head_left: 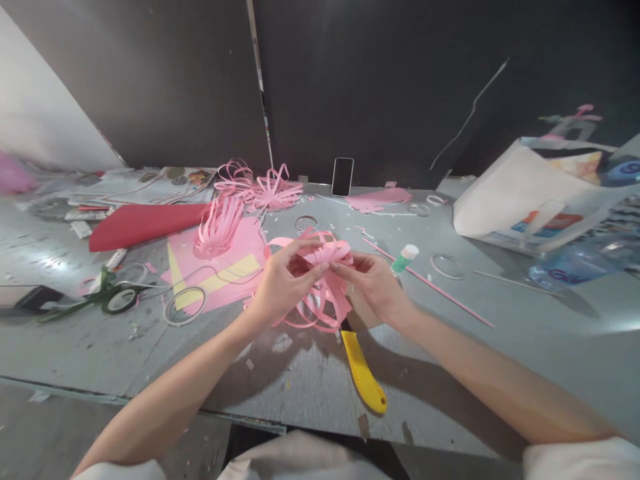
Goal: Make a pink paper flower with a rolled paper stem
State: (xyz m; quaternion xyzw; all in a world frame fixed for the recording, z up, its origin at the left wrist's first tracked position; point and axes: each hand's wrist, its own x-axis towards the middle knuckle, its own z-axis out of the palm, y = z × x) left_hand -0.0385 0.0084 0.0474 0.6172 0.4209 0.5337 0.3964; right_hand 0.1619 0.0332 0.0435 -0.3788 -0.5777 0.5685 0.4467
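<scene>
A pink paper-strip flower (333, 293) with looped strips is held up over the middle of the table. My left hand (287, 277) pinches its top from the left, thumb and fingers on the strips. From the right, my right hand (373, 283) pinches the same gathered centre, its thumb and forefinger close to my left thumb. Under the flower lies a yellow-handled knife (364, 373); its blade end is hidden by the paper. A glue stick (405, 258) with a white cap stands just beyond my right hand.
Pink strip bundles (275, 190) and pink sheets (240, 247) lie at the left and back. Green-handled scissors (113, 293) and a tape ring (185, 307) are at left. A phone (343, 177) leans on the dark wall. A white bag (500, 200) and a bottle (580, 263) are at right.
</scene>
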